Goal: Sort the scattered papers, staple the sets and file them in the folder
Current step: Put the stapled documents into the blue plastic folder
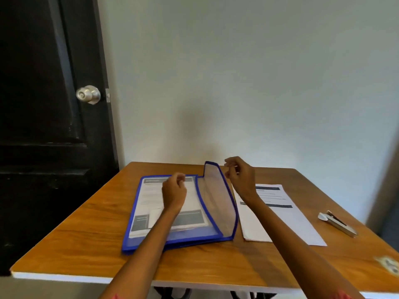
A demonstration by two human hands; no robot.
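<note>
Papers (170, 203) lie inside the blue folder (172, 238) on the wooden table (86, 240), its clear flap (218, 199) standing half raised. Left hand (173, 190) hovers over the printed sheet, fingers loosely curled, holding nothing. Right hand (240, 178) hangs beside the flap's top edge with fingers loosely bent; whether it touches the flap is unclear. More sheets (280, 219) and a stapler (338, 223) lie to the right.

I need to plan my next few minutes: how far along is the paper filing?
Partly done. One printed set already lies inside the blue folder, whose clear flap stands open. Neither the left hand nor the right hand visibly holds anything. Left: the papers beside the folder still need filing; whether they are stapled is unclear. The stapler lies untouched.
</note>
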